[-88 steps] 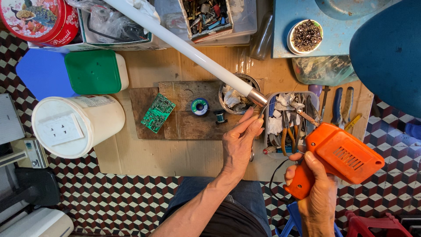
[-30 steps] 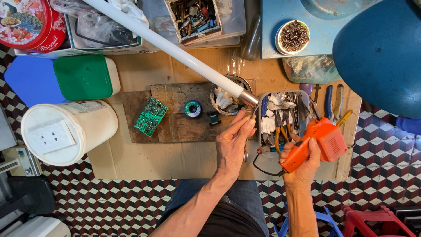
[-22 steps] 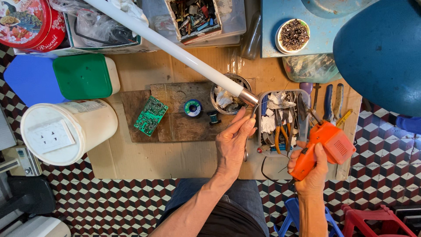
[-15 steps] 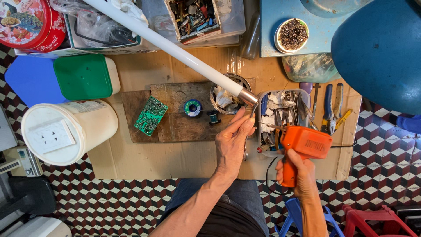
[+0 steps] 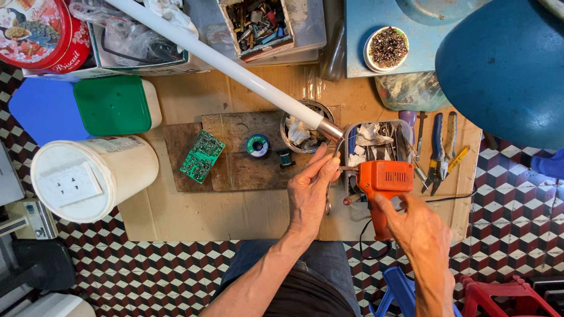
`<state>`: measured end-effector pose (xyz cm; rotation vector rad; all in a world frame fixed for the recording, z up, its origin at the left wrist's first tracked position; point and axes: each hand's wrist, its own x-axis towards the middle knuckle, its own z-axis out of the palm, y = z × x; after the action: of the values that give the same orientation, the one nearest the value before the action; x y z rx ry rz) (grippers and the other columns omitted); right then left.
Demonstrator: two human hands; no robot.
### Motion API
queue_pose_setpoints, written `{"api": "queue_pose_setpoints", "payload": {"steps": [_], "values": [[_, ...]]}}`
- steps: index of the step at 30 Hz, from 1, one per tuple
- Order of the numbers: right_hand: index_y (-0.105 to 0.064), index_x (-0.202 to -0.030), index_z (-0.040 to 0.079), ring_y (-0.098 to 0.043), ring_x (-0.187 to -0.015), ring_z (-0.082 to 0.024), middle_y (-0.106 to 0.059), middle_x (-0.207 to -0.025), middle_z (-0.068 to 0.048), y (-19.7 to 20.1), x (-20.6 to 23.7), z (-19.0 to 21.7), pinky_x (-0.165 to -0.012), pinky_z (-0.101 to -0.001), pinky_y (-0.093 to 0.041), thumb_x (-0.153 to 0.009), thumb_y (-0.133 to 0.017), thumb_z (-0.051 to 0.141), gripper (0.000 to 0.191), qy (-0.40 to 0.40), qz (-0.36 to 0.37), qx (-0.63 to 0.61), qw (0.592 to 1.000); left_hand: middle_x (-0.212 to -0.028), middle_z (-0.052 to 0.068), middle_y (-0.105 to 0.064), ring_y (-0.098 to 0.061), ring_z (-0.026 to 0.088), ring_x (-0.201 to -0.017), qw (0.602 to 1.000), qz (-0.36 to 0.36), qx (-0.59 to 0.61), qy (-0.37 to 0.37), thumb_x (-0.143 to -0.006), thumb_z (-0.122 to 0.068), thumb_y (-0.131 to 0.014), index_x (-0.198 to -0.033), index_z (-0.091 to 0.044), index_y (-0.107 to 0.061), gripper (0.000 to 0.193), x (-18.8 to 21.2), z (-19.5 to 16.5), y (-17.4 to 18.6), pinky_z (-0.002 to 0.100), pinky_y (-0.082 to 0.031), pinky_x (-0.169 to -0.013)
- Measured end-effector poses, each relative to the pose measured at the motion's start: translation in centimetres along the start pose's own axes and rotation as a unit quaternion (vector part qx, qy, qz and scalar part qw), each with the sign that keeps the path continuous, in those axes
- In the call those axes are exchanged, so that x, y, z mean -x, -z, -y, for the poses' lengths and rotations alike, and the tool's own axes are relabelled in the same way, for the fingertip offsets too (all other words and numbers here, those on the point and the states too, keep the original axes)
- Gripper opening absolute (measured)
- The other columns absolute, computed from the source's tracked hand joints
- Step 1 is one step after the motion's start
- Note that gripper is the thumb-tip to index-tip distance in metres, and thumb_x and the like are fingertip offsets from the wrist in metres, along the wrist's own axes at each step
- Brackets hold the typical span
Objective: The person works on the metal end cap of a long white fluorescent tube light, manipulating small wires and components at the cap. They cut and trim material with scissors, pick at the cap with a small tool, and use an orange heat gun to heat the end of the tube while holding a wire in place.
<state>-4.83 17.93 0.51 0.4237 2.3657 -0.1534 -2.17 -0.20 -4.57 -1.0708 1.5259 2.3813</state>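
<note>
Soldering gun (image 5: 383, 182) swung over tool-filled tray (image 5: 376, 132).

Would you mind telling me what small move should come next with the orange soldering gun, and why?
Probably ease the orange soldering gun in the right hand slightly up and left: its tip sits just short of the metal end cap of the long white tube, where the left hand pinches something thin.
</note>
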Motion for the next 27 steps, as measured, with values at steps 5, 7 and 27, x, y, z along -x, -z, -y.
{"api": "queue_pose_setpoints", "payload": {"steps": [5, 7, 27], "values": [[-0.062, -0.129, -0.008, -0.072, -0.107, -0.029, -0.072, -0.116, -0.022, 0.1, 0.5, 1.8, -0.094, -0.0378, -0.056, -0.104, -0.052, 0.038, 0.054, 0.116, -0.071, -0.53, 0.837, -0.156, 0.01, -0.054, -0.069, 0.014, -0.099, 1.0, -0.004, 0.001, 0.005, -0.095, -0.029, -0.07, -0.125, -0.005, -0.072, 0.04, 0.1, 0.3, -0.1, 0.025, -0.057, -0.084], [-0.056, -0.134, -0.011, -0.07, -0.113, -0.031, -0.069, -0.124, -0.024, -0.5, 0.1, 2.4, -0.1, -0.0388, -0.055, -0.108, -0.046, 0.038, 0.056, 0.125, -0.015, -0.642, 0.756, -0.156, 0.011, -0.054, -0.069, 0.014, -0.1, 1.0, -0.005, 0.005, 0.001, -0.095, -0.028, -0.069, -0.125, -0.004, -0.072, 0.039, 0.0, 0.3, 0.0, 0.025, -0.057, -0.084], [-0.041, -0.15, -0.006, -0.063, -0.123, -0.036, -0.06, -0.137, -0.027, -2.0, 0.4, 5.4, -0.107, -0.0477, -0.049, -0.103, -0.041, 0.051, 0.074, 0.11, 0.103, -0.755, 0.638, -0.156, 0.014, -0.053, -0.069, 0.01, -0.098, 1.0, 0.006, 0.013, 0.001, -0.095, -0.03, -0.068, -0.124, -0.005, -0.072, 0.039, 0.3, -0.4, -0.1, 0.023, -0.055, -0.082]]}}
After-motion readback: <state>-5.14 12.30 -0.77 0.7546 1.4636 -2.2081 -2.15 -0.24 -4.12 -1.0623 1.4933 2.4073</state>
